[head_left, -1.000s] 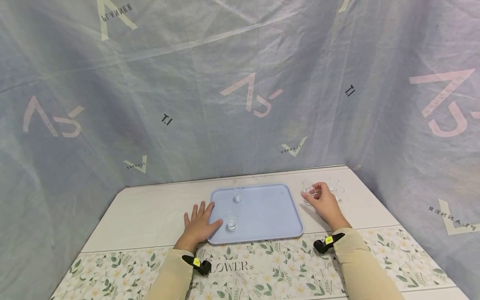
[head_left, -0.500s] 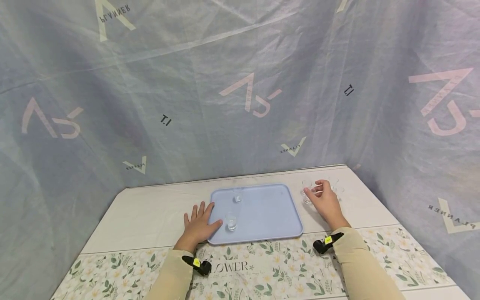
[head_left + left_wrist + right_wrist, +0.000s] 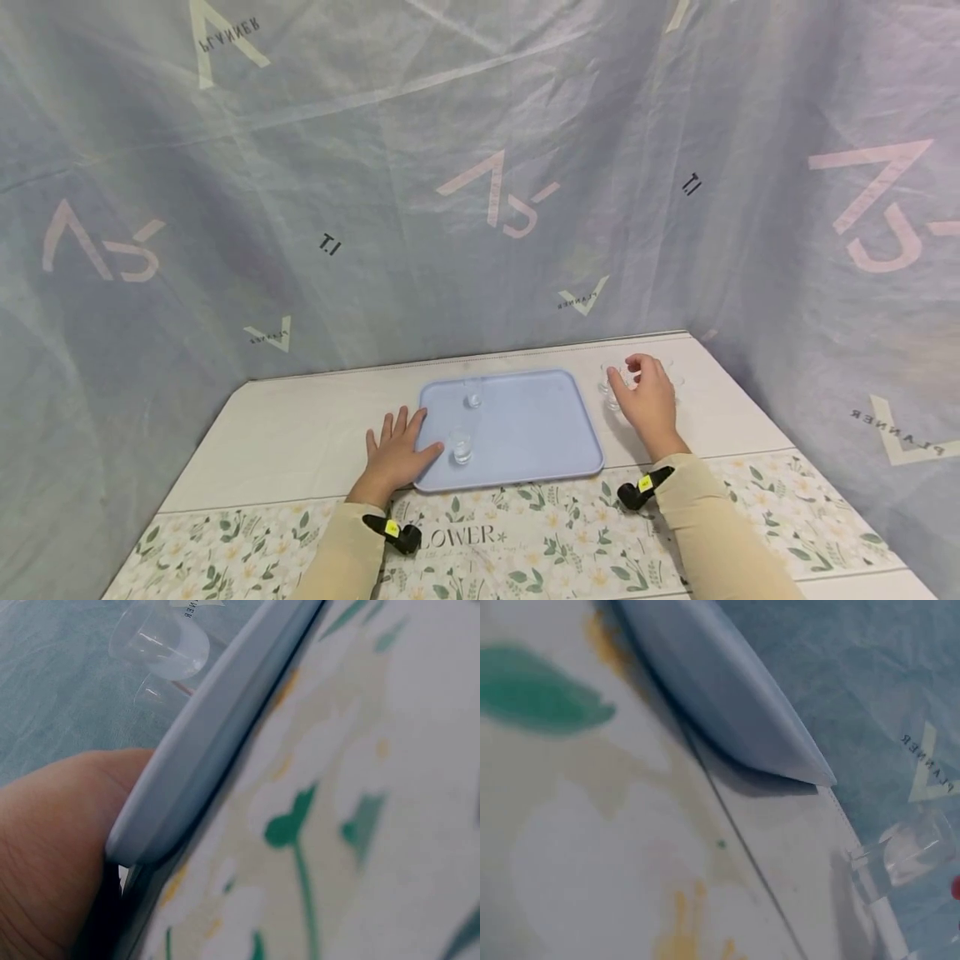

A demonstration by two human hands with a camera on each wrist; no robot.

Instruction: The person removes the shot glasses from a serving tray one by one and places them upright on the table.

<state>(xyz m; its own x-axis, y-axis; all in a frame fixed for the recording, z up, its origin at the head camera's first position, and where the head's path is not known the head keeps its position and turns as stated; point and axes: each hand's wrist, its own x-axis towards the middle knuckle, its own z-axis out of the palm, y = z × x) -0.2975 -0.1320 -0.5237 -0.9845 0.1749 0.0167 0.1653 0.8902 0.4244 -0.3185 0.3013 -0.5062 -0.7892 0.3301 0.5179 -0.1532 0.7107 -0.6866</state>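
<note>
Right of the tray (image 3: 525, 433), the right hand (image 3: 648, 405), thumb and fingers parted, is beside clear cups (image 3: 612, 403) on the tabletop (image 3: 300, 433), likely light, stiff, slippery: pinch the sides. The left hand (image 3: 396, 457) lies spread.

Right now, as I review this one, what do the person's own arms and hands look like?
Both the left hand and the right hand are bare, with no gloves. The left sleeve and right sleeve are long and plain cream. At each wrist sits a black band with a rounded black device and a small yellow label; its print is too small to read.
</note>
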